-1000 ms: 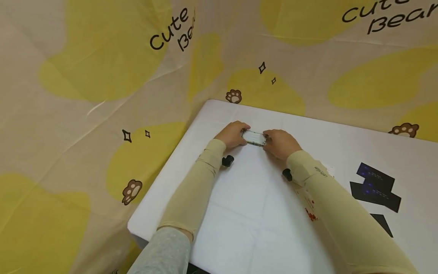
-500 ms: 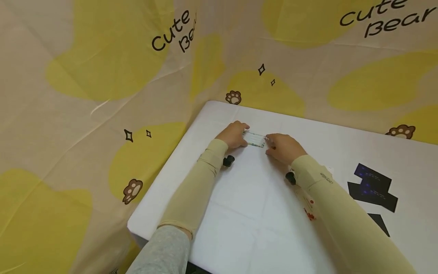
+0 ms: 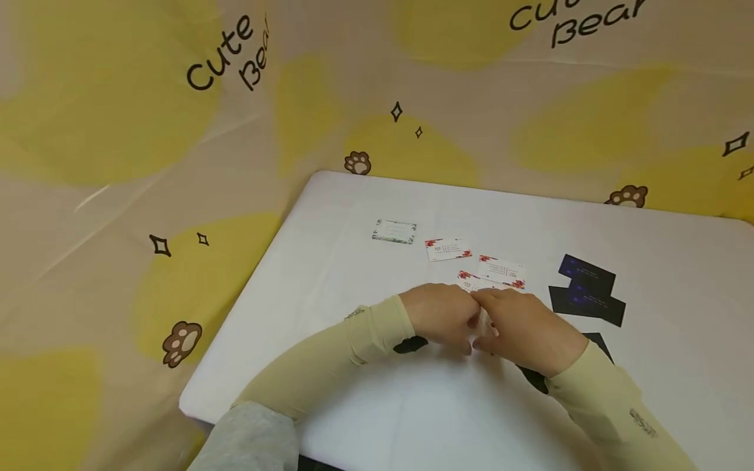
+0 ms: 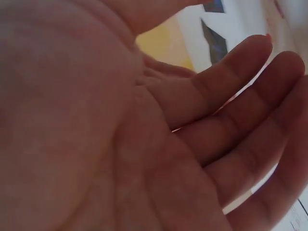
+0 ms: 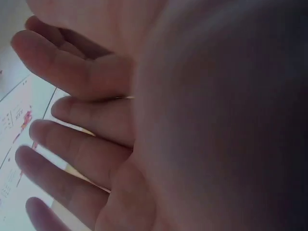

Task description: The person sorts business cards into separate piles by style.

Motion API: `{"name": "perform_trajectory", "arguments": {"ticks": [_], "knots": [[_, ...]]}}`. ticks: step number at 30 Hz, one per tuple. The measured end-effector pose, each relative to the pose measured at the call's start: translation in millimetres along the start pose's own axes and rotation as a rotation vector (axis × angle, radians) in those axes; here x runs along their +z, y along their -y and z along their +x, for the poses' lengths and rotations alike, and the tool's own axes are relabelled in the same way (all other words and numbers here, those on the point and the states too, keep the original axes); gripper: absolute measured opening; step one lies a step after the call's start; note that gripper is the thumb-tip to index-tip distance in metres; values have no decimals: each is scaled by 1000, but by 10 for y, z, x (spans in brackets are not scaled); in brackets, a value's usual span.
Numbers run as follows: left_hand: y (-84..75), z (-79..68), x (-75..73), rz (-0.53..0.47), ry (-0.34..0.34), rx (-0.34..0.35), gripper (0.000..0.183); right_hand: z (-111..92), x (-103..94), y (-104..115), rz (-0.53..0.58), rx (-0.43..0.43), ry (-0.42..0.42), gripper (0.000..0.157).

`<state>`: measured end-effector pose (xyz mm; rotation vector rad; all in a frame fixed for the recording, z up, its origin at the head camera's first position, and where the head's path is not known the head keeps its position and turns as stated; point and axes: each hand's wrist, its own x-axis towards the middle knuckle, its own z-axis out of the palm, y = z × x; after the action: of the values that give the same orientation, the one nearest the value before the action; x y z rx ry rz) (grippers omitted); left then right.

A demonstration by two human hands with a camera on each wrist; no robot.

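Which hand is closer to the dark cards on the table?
Right. The right hand is just to the left of the dark cards; the left hand is farther left, beyond the right hand from them.

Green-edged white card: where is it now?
In the head view, the green-edged white card lies on the white table toward its far left corner, just left of the leftmost red-flowered card.

Cards (image 3: 449, 250) lie on the table (image 3: 330, 268) beyond the right hand (image 3: 530, 328), some perhaps beneath
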<state>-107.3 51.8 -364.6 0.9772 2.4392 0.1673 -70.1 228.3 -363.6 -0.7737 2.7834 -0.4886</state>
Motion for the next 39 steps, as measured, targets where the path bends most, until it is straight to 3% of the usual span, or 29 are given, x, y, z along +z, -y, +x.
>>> {"name": "perform_trajectory", "arguments": {"ticks": [4, 8, 12, 16, 20, 24, 26, 30, 39], "knots": [[85, 57, 51, 38, -34, -58, 29, 54, -39, -101, -6, 43, 59, 72], [138, 144, 24, 46, -55, -111, 35, 113, -67, -264, -42, 114, 106, 71], [173, 191, -5, 34, -64, -130, 37, 156, -88, -362, -45, 152, 125, 69], [233, 234, 5, 12, -62, -141, 38, 239, -59, -412, -9, 175, 121, 76], [417, 286, -108, 6, -142, -215, 44, 532, -54, -466, 19, 168, 63, 73], [636, 453, -245, -4, -294, -308, 55, 915, -39, -608, 34, 125, -27, 66], [767, 541, -230, -21, -327, -335, 60, 1088, 37, -685, 45, 104, -32, 66], [966, 628, -232, -49, -326, -354, 65, 1279, 129, -796, 89, 88, -20, 63], [1132, 715, -222, -135, -295, -322, 57, 1285, 205, -882, 118, 56, -55, 61]]}}
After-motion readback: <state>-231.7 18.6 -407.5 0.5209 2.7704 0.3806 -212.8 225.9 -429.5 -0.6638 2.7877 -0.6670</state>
